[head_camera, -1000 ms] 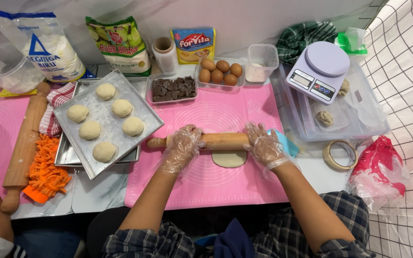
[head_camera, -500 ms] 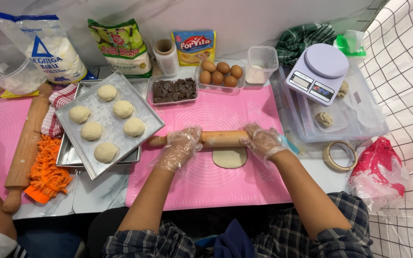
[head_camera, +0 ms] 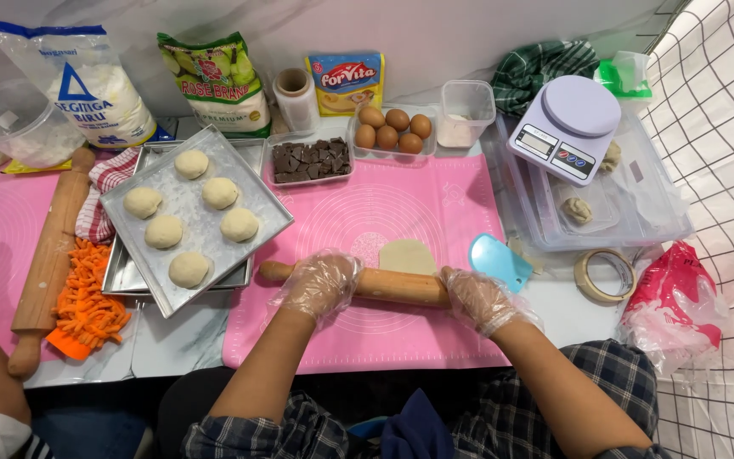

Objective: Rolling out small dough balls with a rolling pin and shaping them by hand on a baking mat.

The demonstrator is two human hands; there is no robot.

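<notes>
Here both gloved hands, left hand [head_camera: 320, 285] and right hand [head_camera: 477, 299], close on the rolling pin [head_camera: 384, 285]; beyond them, a tub of chocolate pieces [head_camera: 309, 160] and a tub of eggs [head_camera: 392, 129].

My counter, against a pale wall

White marbled countertop [head_camera: 176, 340] lies under my hands; a black-gridded white panel [head_camera: 724, 170] stands beyond my right hand.

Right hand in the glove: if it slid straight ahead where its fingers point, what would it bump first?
Probably the flat dough piece, just beyond the rolling pin that the right hand presses.
</notes>
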